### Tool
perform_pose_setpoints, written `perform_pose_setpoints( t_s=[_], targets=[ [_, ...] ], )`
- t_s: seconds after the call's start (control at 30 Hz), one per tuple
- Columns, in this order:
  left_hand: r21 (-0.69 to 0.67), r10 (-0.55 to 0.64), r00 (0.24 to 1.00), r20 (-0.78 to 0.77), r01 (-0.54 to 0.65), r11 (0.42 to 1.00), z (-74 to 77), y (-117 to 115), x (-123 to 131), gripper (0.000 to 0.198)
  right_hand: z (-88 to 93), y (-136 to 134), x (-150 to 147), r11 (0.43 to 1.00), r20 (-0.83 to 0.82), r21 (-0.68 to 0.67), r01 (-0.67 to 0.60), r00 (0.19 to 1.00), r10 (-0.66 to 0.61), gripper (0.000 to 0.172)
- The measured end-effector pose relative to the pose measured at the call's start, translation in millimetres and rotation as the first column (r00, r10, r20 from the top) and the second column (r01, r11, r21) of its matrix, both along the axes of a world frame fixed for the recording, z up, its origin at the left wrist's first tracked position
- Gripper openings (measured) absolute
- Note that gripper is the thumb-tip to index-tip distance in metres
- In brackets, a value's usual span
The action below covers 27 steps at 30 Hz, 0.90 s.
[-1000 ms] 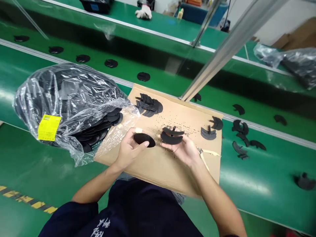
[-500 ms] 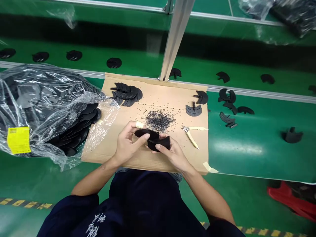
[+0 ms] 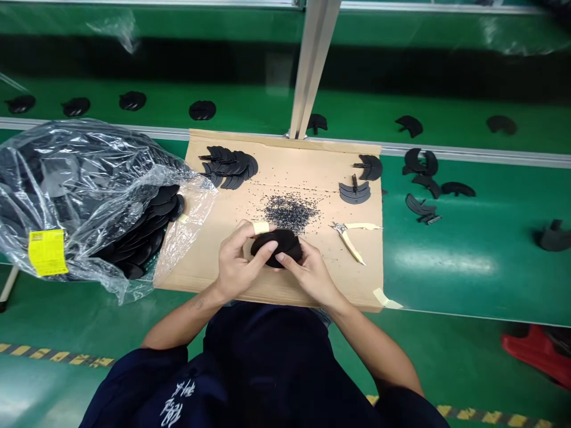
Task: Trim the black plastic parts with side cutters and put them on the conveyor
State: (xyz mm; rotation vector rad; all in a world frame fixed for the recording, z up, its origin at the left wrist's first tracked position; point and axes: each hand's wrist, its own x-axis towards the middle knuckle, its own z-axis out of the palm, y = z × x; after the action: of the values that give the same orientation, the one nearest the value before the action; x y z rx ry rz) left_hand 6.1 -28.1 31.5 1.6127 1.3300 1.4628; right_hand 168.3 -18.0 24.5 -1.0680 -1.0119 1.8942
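Observation:
Both my hands hold black curved plastic pieces [image 3: 285,241] that lie together as a near-round shape above the cardboard sheet [image 3: 214,261]. My left hand [image 3: 238,261] grips the left side, thumb on top, with pale tape round one finger. My right hand [image 3: 314,270] pinches the right side, its thumb close to the left one. Where the pieces meet is partly covered by my thumbs. Just beyond lies a heap of small black bits [image 3: 291,211]. Cutting pliers [image 3: 350,236] with cream handles rest, jaws apart, to the right of my right hand.
A clear plastic bag [image 3: 84,178] full of black discs [image 3: 147,238] bulges at left. Stacked black parts [image 3: 229,166] lie at the sheet's back left; curved parts [image 3: 355,192] sit at its right and on the green table [image 3: 468,238]. A metal post [image 3: 312,71] rises behind.
The two black pieces, offset and partly apart before, now overlap into one rounder shape. My hands have come closer together. The view has shifted slightly.

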Motion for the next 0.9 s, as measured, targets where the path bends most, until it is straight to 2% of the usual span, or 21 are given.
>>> perform_pose_setpoints(
  t_s=[0.13,0.23,0.4,0.6,0.73,0.8,0.9],
  targets=[
    [0.008,-0.017,0.986,-0.168,0.019,1.000,0.2,4.8,-0.8,0.018,3.1,-0.7,0.0,0.999,0.005,0.032,-0.029,1.000,0.029,0.048],
    [0.044,0.006,0.971,-0.240,0.005,0.999,-2.1,6.7,-1.8,0.020,3.8,-1.1,0.7,0.999,-0.003,0.027,-0.045,0.999,0.045,0.049],
    [0.046,-0.029,0.968,-0.248,0.041,0.998,-2.4,4.1,-3.9,0.025,2.2,-0.1,2.5,0.998,0.004,0.023,-0.058,0.998,0.058,0.045],
    [0.046,-0.019,0.973,-0.230,0.030,0.998,-2.4,0.7,-4.5,0.029,4.3,1.7,6.2,0.977,0.129,0.198,-0.078,0.990,0.053,0.038],
    [-0.027,-0.160,0.978,-0.135,0.158,0.987,2.5,-0.9,-9.1,0.032,4.5,1.5,12.9,0.915,0.185,0.394,-0.087,0.983,0.014,0.029],
    [0.000,-0.221,0.966,-0.137,0.223,0.975,6.2,-1.9,-11.4,0.027,2.7,1.3,16.0,0.865,0.229,0.492,-0.095,0.973,-0.023,0.026],
    [0.072,-0.231,0.960,-0.157,0.245,0.967,10.4,-3.5,-12.5,0.029,-1.5,0.0,18.0,0.763,0.275,0.642,-0.080,0.952,-0.131,0.023]
  ],
)
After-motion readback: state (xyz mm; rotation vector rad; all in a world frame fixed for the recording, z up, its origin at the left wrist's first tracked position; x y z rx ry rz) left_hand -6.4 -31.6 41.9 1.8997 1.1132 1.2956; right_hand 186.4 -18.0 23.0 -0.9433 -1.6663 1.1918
